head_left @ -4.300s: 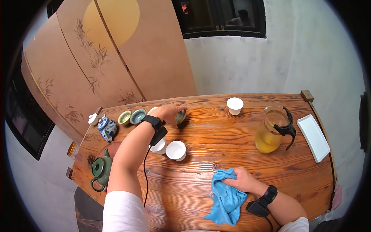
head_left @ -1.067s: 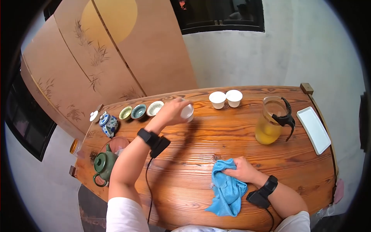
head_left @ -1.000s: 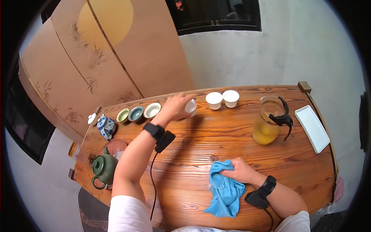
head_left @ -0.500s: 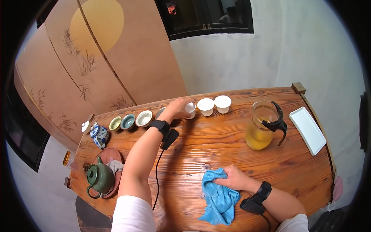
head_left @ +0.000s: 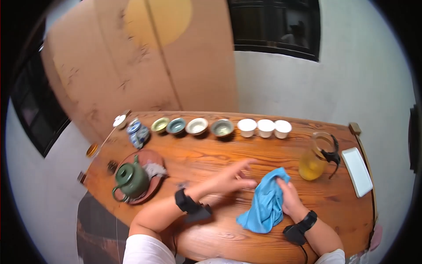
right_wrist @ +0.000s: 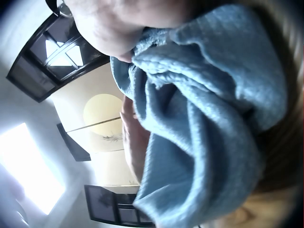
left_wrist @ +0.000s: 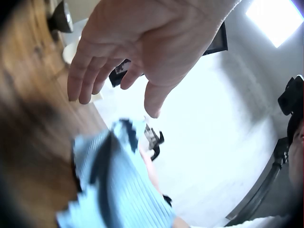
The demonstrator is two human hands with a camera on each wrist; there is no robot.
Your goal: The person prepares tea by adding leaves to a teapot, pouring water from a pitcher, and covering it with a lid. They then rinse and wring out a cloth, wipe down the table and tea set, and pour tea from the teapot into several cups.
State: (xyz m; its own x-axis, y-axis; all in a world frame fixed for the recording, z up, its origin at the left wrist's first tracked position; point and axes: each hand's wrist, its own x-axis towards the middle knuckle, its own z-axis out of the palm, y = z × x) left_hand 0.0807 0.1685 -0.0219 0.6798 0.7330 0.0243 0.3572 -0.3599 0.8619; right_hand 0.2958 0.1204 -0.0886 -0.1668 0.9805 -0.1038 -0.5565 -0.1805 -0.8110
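Note:
A crumpled blue cloth point(head_left: 266, 204) hangs from my right hand point(head_left: 290, 198), whose thumb and fingers pinch its upper end. In the right wrist view the cloth point(right_wrist: 199, 123) falls in thick folds below that hand. My left hand point(head_left: 231, 178) is just left of the cloth, fingers spread and holding nothing. From the left wrist, the hand point(left_wrist: 137, 42) appears above the cloth point(left_wrist: 118, 180) with a gap between them. Along the table's back edge stand several cups in a row, from a small green cup point(head_left: 160, 125) to a white cup point(head_left: 282, 128) at the right end.
A glass pitcher point(head_left: 313, 160) of yellow liquid with a black handle stands right of the cloth, beside a white rectangular tray point(head_left: 357, 172). At left are a green teapot point(head_left: 132, 179) on a round reddish tray point(head_left: 151, 158) and a blue-and-white pot point(head_left: 137, 133).
My left hand has let go of the white cup, now in the back row, and come down beside the cloth. The right hand has lifted the cloth. The head view has shifted.

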